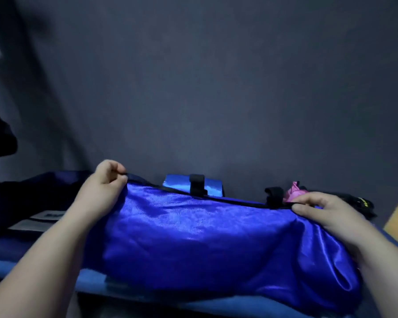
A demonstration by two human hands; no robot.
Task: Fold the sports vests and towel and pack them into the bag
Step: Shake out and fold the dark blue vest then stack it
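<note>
Currently, both hands hold the blue vest [205, 237] by its black trim [228, 200]. The left hand [106, 182] has its fingers curled and pinches the trim at the left end. The right hand [319, 210] pinches the trim at the right end between thumb and fingers. The hands stand well apart, so the edge is stretched between them.

Orientation: the vest's long axis runs left to right across my front, with the left end held a little higher. The body of the vest falls from the edge toward me onto a lighter blue cloth [90, 278]; I cannot tell whether that is the towel.

Neither hand is nearer; each controls one end. In my judgement the next fold must carry one end across to the other along this axis, trim aligned, since the glossy fabric will likely slip.

Beyond the edge lie a folded blue piece [214, 185] and a pink item [294, 190]. Dark fabric [21, 198] lies at left; whether it is the bag is unclear.
</note>
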